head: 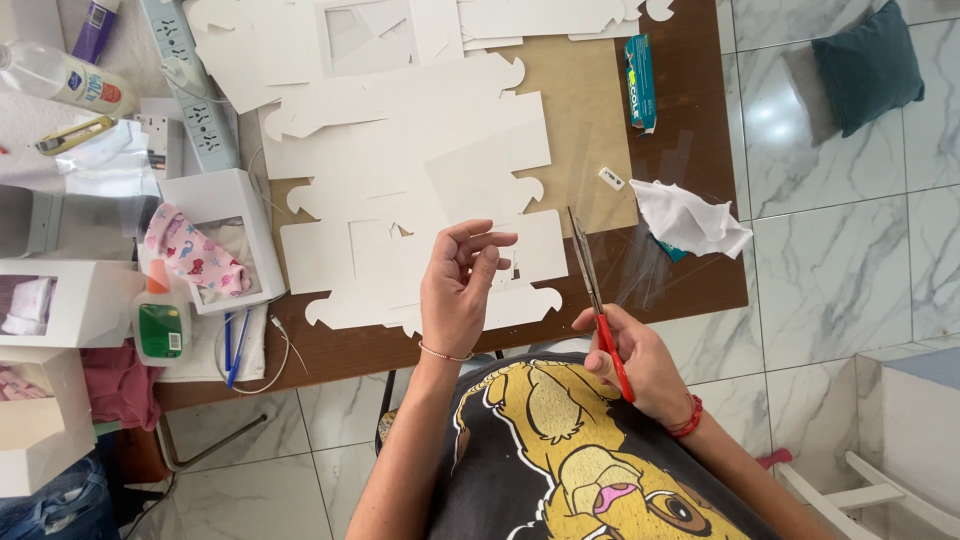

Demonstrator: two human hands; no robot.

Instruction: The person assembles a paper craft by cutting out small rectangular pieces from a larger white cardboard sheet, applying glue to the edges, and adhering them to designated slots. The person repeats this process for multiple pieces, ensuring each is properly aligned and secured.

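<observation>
My right hand (640,365) grips red-handled scissors (597,300), blades pointing away from me over the table's front edge. My left hand (458,290) is raised beside them, its fingers curled and pinching the near edge of a clear plastic sheet (650,270) that is hard to make out. The sheet spreads to the right past the blades. Under both hands lie flat white die-cut cardboard box blanks (400,170) on a brown wooden table (700,120).
A crumpled white cloth (690,218) and a teal glue box (640,82) lie at the right. On the left are an open white box with patterned fabric (215,250), a glue bottle (160,320), blue pens (235,345), a power strip (195,90) and windowed boxes (50,300). The floor is marble tile.
</observation>
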